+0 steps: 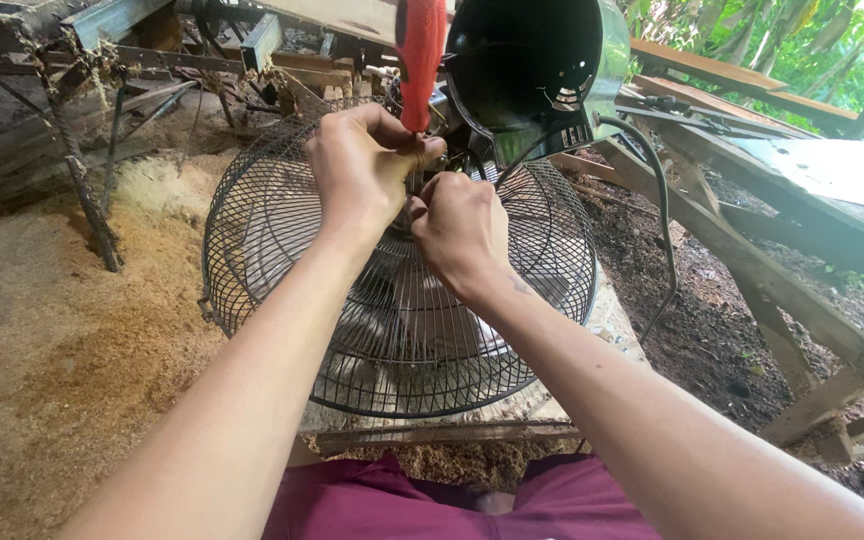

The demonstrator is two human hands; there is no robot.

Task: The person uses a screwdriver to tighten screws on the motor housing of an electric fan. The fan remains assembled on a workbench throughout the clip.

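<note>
Both hands meet at the hub of a black wire fan guard [282, 250] lying on a low slab amid sawdust. The left hand [357, 170] grips a red-handled screwdriver [420, 55] upright; the right hand [462, 230] pinches something small beside its tip, hidden. A fastener seems underway; next needs steady, straight turning.

Two hands: left [357, 165], right [460, 228]. One wire fan guard [282, 200]. One red-handled tool [420, 55]. One black motor housing [527, 60].
</note>
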